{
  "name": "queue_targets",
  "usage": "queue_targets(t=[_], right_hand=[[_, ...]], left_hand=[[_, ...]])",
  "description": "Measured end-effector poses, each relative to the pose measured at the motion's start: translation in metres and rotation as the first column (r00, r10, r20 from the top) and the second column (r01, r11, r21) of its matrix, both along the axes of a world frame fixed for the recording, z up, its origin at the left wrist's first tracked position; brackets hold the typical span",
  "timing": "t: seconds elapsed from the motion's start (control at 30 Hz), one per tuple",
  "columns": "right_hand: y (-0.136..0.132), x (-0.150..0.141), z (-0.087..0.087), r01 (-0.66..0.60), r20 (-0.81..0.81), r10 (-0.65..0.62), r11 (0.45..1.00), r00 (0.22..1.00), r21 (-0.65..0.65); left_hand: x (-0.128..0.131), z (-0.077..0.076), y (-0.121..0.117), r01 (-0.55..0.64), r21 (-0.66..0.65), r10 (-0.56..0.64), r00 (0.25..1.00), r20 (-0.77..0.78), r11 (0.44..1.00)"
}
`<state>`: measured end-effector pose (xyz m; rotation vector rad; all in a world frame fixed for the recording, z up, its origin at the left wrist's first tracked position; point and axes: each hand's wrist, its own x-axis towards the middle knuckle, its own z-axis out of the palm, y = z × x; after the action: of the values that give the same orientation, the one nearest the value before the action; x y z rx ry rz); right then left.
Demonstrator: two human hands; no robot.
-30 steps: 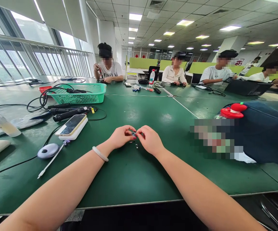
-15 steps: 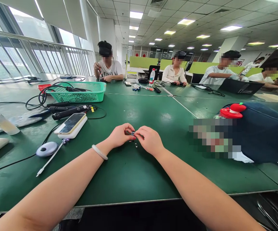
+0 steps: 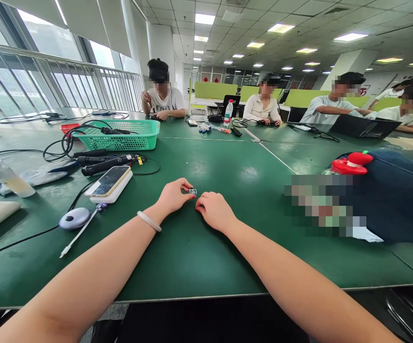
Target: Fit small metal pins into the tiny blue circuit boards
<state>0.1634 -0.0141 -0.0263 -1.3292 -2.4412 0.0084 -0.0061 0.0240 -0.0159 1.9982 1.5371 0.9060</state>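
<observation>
My left hand (image 3: 174, 196) pinches a small dark circuit board (image 3: 192, 191) with pale markings between thumb and fingers, a little above the green table (image 3: 192, 267). Just right of the board, my right hand (image 3: 215, 210) is low at the tabletop with its fingertips pressed together and curled under. What those fingertips hold, if anything, is hidden. The two hands are close but apart.
To the left lie a phone (image 3: 112, 181) on a white box, a round lavender device (image 3: 75, 218), a bottle (image 3: 9, 178) and black cabled tools (image 3: 108, 164). A green basket (image 3: 120, 136) stands behind. At right sits a dark bag (image 3: 399, 195). Several people sit across the table.
My right hand has let go of the circuit board and dropped toward the table, where a small pale rectangular piece lay. That piece is now out of sight. My left hand keeps the board.
</observation>
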Motion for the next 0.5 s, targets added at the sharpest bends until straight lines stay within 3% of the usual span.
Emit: queue_targets(t=[0.17,0.37,0.5], right_hand=[[0.003,0.002,-0.002,-0.033,0.018,0.033,0.999,0.999,0.042],[0.004,0.014,0.008,-0.014,-0.205,0.032,0.996,0.978,0.092],[0.001,0.015,0.012,-0.035,-0.249,0.062,0.993,0.967,0.112]], left_hand=[[0.0,-0.004,0.002,0.07,-0.013,-0.069,0.995,0.068,0.997],[0.002,-0.004,0.0,0.173,-0.04,-0.164,0.972,0.169,0.984],[0.006,-0.002,-0.004,0.214,-0.052,-0.2,0.96,0.198,0.975]])
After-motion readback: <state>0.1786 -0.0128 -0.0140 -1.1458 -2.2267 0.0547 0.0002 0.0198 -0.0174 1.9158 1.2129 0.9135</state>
